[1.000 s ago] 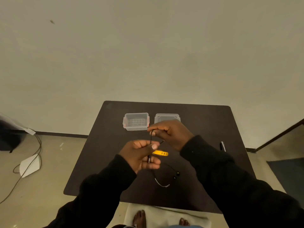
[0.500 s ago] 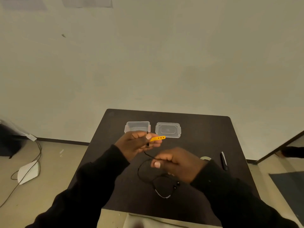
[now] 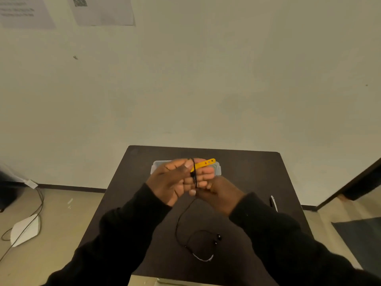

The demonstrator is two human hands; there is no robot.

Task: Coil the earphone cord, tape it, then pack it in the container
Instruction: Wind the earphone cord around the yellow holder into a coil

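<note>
Earphone cord [image 3: 194, 174] looped over left-hand fingers [image 3: 203, 176] (container [image 3: 157, 164] mostly hidden behind)

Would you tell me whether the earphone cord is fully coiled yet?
Partly coiled. A few turns wrap the left hand's fingers, but the rest of the earphone cord trails loose on the table.

A plain, sparsely furnished room, more like an office or study space than a kitchen or workshop. A small dark table [image 3: 247, 168] stands against a bare off-white wall [image 3: 206, 79] with printed paper sheets [image 3: 103, 11] stuck on it. Loose cables [image 3: 35, 215] trail across the beige floor [image 3: 61, 234], beside a dark baseboard [image 3: 72, 187].
</note>
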